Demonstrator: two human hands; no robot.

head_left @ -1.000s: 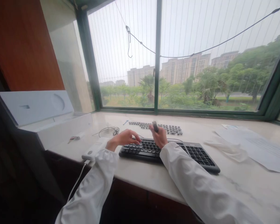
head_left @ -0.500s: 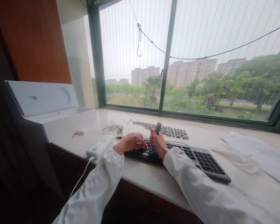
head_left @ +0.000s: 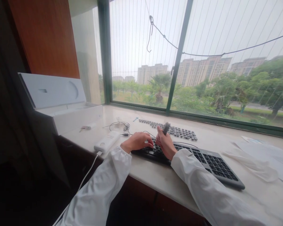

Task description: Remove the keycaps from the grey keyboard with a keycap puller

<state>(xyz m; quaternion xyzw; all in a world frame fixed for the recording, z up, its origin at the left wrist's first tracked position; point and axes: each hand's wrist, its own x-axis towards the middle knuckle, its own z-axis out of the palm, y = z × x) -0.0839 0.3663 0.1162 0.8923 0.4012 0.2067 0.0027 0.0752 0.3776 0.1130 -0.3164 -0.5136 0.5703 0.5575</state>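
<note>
Right hand [head_left: 165, 143] fisted, left hand [head_left: 138, 141] curled

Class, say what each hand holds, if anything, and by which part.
The right hand grips a dark brush-like tool by its lower part, its top sticking out. Whether the left hand holds anything cannot be told.

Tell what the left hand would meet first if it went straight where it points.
The left hand would likely meet the right hand, close ahead over the keyboard; depth is unclear.
</note>
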